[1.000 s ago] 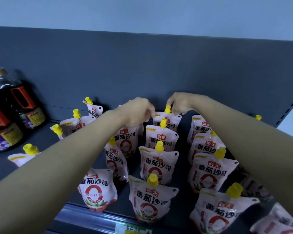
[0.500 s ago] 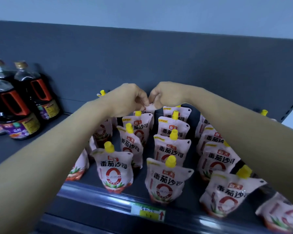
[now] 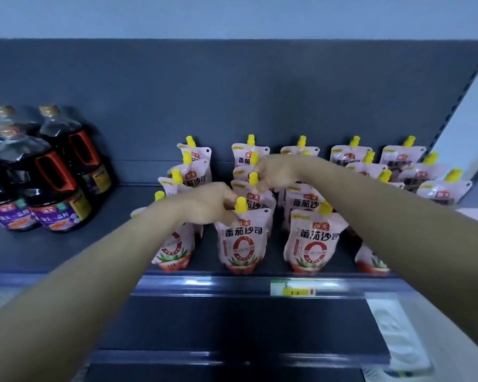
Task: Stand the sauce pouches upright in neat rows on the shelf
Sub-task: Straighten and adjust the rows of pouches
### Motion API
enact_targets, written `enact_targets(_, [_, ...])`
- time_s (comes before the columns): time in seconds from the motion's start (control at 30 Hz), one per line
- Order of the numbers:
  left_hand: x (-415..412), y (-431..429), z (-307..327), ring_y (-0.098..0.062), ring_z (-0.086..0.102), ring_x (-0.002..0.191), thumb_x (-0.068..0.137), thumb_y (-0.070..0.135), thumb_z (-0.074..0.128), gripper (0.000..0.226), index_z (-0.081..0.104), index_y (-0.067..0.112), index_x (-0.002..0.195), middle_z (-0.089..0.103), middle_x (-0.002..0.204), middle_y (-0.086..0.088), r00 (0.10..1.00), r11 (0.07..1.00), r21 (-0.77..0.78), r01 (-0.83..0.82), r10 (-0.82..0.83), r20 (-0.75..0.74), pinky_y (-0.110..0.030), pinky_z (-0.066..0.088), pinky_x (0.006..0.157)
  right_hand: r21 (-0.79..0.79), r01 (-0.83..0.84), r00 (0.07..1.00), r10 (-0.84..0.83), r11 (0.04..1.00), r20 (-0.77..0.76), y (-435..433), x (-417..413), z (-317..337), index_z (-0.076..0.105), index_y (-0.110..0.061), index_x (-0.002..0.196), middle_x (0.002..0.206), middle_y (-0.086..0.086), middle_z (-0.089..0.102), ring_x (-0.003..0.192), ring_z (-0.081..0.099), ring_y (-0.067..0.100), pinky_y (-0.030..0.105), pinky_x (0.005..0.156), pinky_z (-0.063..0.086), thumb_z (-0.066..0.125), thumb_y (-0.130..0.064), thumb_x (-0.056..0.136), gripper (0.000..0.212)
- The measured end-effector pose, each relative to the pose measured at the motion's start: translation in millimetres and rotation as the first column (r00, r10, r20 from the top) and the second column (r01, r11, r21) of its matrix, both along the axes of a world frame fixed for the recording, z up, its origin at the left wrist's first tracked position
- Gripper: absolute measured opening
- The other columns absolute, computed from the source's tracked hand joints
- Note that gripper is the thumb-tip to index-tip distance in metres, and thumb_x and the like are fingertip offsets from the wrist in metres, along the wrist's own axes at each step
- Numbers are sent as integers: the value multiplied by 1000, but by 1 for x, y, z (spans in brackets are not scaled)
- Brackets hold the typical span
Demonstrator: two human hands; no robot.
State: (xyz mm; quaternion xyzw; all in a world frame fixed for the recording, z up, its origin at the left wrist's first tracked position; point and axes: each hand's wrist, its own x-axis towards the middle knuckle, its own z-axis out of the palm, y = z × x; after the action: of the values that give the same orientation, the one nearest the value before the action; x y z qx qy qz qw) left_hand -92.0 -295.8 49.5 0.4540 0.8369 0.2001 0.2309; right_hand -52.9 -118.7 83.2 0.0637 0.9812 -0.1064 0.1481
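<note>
Two hands: the left hand (image 3: 207, 204) and the right hand (image 3: 276, 172) are over the sauce pouches (image 3: 309, 235) on the shelf (image 3: 66, 244).
Change in hands: half a second ago both hands were far back and touching each other. Now they are apart and nearer the front, the left one lower than the right one.
Change in view: the camera sits lower and further back now, so the front rail and the yellow price tag (image 3: 298, 290) show in full.
Change in rows: more pouches show on the right, and every one in sight stands up.
Left fingers: curled in, with the tips touching the top left corner of the front pouch (image 3: 242, 238), just beside its yellow cap (image 3: 241, 204). I cannot tell if they pinch it.
Right fingers: curled around the yellow spout (image 3: 253, 178) of the pouch one row behind, and they seem to pinch it.
Hidden: the left arm covers most of the left front pouches. The right arm covers the pouches behind it on the right.
Hard to see: the picture is blurry, mostly at the edges. The far right pouches look dark and their words cannot be read.
Look of pouches: white with red words, a big red ring, a red bottom and a yellow cap on top. They stand in rows from near to far.
Other things: dark sauce bottles (image 3: 55, 172) with orange handles stand at the left, well apart from the pouches.
</note>
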Motion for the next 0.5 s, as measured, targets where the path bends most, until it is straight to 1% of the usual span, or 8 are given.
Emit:
enact_targets(0.03, [-1, 1, -5, -14, 43, 67, 81, 10, 66, 14, 62, -2, 76, 47, 68, -2, 999, 1000, -10, -6, 6, -44, -27, 38, 68, -2, 18, 1000, -18, 1000, -18, -3, 2, -3, 43, -9, 66, 73, 9, 45, 70, 46, 22, 29, 63, 35, 56, -25, 91, 32])
enact_targets(0.1, [-4, 1, -10, -15, 38, 65, 84, 9, 64, 20, 55, -1, 69, 38, 63, 0, 995, 1000, 3, -5, 6, -102, -27, 34, 64, -26, 56, 997, -57, 998, -56, -6, 4, -8, 39, -11, 63, 72, 8, 43, 67, 41, 21, 29, 61, 33, 51, -27, 95, 37])
enact_targets(0.2, [-7, -3, -12, -16, 40, 65, 85, 9, 62, 21, 56, 6, 65, 39, 63, 0, 988, 1000, 14, 12, -10, -155, -26, 37, 67, -31, 93, 993, -95, 995, -73, -9, 4, -11, 37, -13, 63, 65, 3, 38, 60, 37, 16, 27, 55, 30, 46, -23, 98, 38])
enact_targets(0.3, [-11, -10, -14, -13, 42, 60, 85, 10, 63, 34, 53, 19, 53, 41, 57, 5, 990, 1000, 30, 6, -2, -143, -27, 40, 66, -31, 116, 991, -118, 993, -70, -13, 2, -11, 44, -9, 73, 74, 6, 46, 69, 45, 20, 27, 57, 35, 45, -23, 99, 30])
enact_targets(0.33, [-14, -12, -15, -14, 46, 63, 85, 11, 63, 29, 59, 18, 57, 46, 58, 3, 990, 1000, 28, 8, -4, -142, -30, 44, 68, -43, 117, 990, -120, 992, -72, -14, 2, -11, 46, -8, 77, 78, 8, 48, 74, 47, 22, 27, 59, 36, 45, -23, 99, 27])
enact_targets(0.4, [-18, -12, -16, -21, 58, 76, 86, 13, 62, 11, 68, 5, 80, 63, 73, -7, 988, 1000, 7, 14, -13, -156, -38, 51, 81, -58, 114, 991, -118, 992, -68, -15, -1, -11, 48, -7, 82, 85, 10, 48, 79, 46, 22, 28, 64, 37, 46, -24, 99, 25])
enact_targets(0.47, [-21, -10, -17, -26, 63, 94, 86, 15, 62, 16, 69, 4, 96, 70, 94, -13, 988, 1000, 1, 0, 1, -152, -40, 51, 90, -69, 97, 993, -101, 993, -55, -15, -4, -11, 51, -7, 87, 90, 10, 49, 83, 46, 21, 31, 73, 38, 47, -24, 99, 21])
enact_targets(0.5, [-23, -9, -18, -26, 63, 96, 86, 16, 62, 17, 69, 6, 99, 71, 95, -11, 989, 1000, 9, -2, 3, -148, -39, 51, 90, -79, 85, 995, -90, 993, -53, -14, -6, -11, 51, -8, 87, 91, 10, 49, 84, 46, 21, 31, 75, 37, 47, -24, 99, 20])
